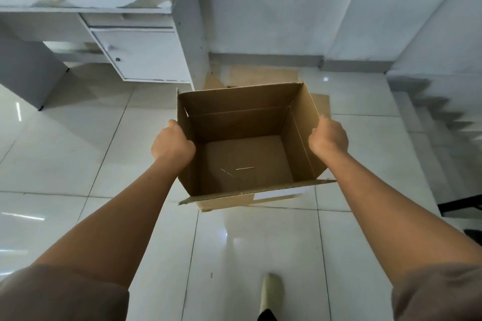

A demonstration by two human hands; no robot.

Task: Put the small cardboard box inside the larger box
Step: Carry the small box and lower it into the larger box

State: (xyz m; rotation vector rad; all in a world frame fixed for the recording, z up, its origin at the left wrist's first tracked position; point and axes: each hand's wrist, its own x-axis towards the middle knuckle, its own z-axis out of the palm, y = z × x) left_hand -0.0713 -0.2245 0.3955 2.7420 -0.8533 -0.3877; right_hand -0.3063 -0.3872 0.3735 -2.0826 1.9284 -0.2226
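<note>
Both hands — left hand [173,143], right hand [329,136] — are gripping the open cardboard box [245,156] by its side walls, fingers closed, above the tiled floor [78,164].

Open box [247,154] between hands, desk [140,55] behind-left.
</note>
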